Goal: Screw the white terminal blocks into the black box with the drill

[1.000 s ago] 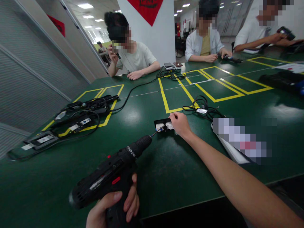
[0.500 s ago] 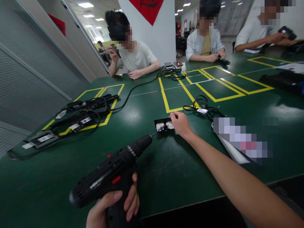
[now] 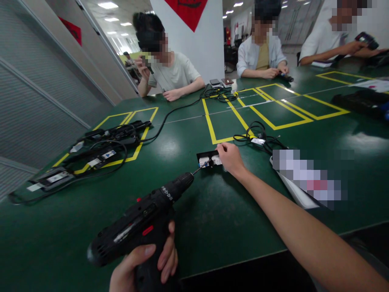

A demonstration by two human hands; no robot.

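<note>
My left hand (image 3: 152, 259) is wrapped round the grip of a black cordless drill (image 3: 142, 217) with red buttons. The drill slants up to the right, and its long thin bit reaches a small black panel (image 3: 203, 155) with white parts on it. Where the tip meets the panel is too small to make out. My right hand (image 3: 230, 156) is closed at the panel's right end, its fingertips holding that edge. The panel is on or just above the green table (image 3: 194, 227); I cannot tell which.
Black power strips and cables (image 3: 115, 138) lie at the left. A cable coil (image 3: 258, 138) and a white flat object (image 3: 293, 182), partly blurred out, lie right of the panel. Yellow tape (image 3: 214, 134) marks rectangles. Several people sit opposite, one person (image 3: 176, 73) holding a tool.
The view has shifted very slightly. Both hands, the drill and the panel keep the same positions relative to each other.
</note>
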